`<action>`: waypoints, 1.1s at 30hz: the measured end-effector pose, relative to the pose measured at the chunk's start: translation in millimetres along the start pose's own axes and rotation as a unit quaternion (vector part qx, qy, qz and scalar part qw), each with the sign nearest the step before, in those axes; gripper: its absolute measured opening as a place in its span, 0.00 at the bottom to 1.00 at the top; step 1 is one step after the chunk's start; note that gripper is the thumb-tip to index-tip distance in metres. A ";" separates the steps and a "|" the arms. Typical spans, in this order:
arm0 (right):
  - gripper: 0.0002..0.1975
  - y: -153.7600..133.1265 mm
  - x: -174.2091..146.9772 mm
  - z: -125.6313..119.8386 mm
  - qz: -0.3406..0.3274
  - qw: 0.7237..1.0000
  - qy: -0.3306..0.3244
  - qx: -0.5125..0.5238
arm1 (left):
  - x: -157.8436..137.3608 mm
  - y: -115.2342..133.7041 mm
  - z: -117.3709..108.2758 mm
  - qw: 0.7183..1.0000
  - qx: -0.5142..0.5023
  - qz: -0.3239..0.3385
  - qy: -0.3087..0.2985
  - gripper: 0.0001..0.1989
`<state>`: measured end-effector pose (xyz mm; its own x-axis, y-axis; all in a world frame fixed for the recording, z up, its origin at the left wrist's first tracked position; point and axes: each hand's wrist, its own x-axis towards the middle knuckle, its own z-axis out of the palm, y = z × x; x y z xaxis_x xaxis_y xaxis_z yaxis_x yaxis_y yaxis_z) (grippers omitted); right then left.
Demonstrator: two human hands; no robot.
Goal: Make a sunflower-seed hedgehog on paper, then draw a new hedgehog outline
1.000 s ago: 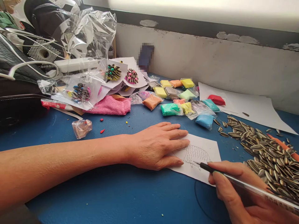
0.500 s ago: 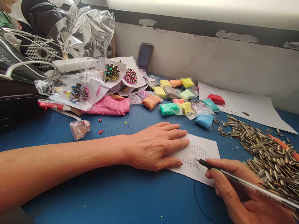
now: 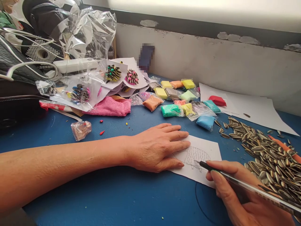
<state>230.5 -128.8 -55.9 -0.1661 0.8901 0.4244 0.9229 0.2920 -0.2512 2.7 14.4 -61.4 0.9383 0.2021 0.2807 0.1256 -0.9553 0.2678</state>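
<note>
My left hand [image 3: 160,149] lies flat with fingers stretched out, pressing on the left part of a white sheet of paper [image 3: 207,146]. On the sheet is a line drawing of a rounded animal [image 3: 198,157], its body filled with rows of small marks and short legs below. The fingers cover the drawing's left end. My right hand [image 3: 237,188] grips a pen [image 3: 235,180] with a black grip and clear barrel. The pen's tip is at the lower part of the animal's body; whether it touches the paper I cannot tell.
A heap of striped sunflower seeds [image 3: 270,160] lies at the right, with an orange tool [image 3: 283,144] in it. Several wrapped clay packets [image 3: 171,110] sit behind my left hand. Seed-covered crafts [image 3: 113,73], a pink cloth [image 3: 113,106] and plastic bags [image 3: 87,34] crowd the back left.
The pen tip and my right hand have shifted very slightly left over the drawing. My left hand stays on the paper.
</note>
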 end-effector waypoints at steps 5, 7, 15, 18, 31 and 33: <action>0.07 -2.0 0.1 -1.4 0.001 1.000 -0.003 -0.007 | 0.2 -0.4 0.1 1.000 -0.001 0.001 0.000 0.28; 0.07 -2.7 0.8 -1.3 0.000 1.000 -0.006 -0.012 | 0.3 -0.5 0.0 1.000 -0.001 0.002 -0.002 0.28; 0.06 -1.6 0.4 -0.6 -0.010 1.000 0.006 -0.028 | 0.4 0.1 0.3 1.000 0.004 0.002 -0.003 0.28; 0.07 -1.9 0.4 -1.8 -0.007 0.999 0.014 -0.033 | 0.3 0.0 0.2 1.000 0.002 0.001 -0.003 0.28; 0.07 -1.1 -1.4 -2.1 -0.010 0.999 0.000 -0.032 | 0.3 -0.2 0.6 1.000 0.010 -0.003 -0.011 0.28; 0.06 -1.1 -1.2 -1.9 -0.007 0.999 0.004 -0.032 | 0.5 -0.2 0.4 1.000 0.010 -0.003 -0.010 0.28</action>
<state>230.3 -130.9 -54.5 -0.1774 0.8834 0.4338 0.9405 0.2821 -0.1897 3.3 14.6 -61.7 0.9437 0.2044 0.2602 0.1380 -0.9579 0.2519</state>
